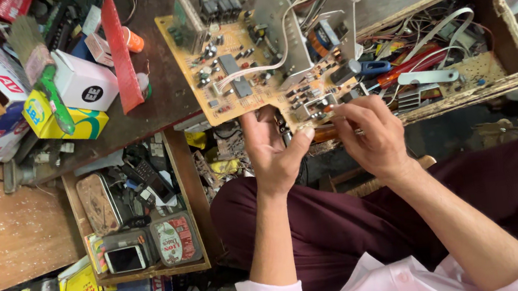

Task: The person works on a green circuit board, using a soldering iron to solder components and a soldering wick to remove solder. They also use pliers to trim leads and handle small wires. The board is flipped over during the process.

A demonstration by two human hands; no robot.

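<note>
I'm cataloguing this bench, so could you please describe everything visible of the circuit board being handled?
The circuit board is tan-yellow, packed with dark components, a copper-wound transformer, a grey metal heat-sink plate and white wires. It lies tilted over the workbench edge above an open drawer. The left hand supports its near edge; the right hand pinches parts at that edge.

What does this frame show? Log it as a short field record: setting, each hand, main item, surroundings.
setting: cluttered repair bench with open drawers
left hand: palm up, fingers under the near edge of the circuit board
right hand: fingertips pinched at the board's near edge; what they grip is too small to tell
circuit board: tan, components facing up, white wires and metal bracket on it
surroundings: green-handled brush and small boxes at left; phone in lower drawer; blue-handled tool in right drawer
</note>
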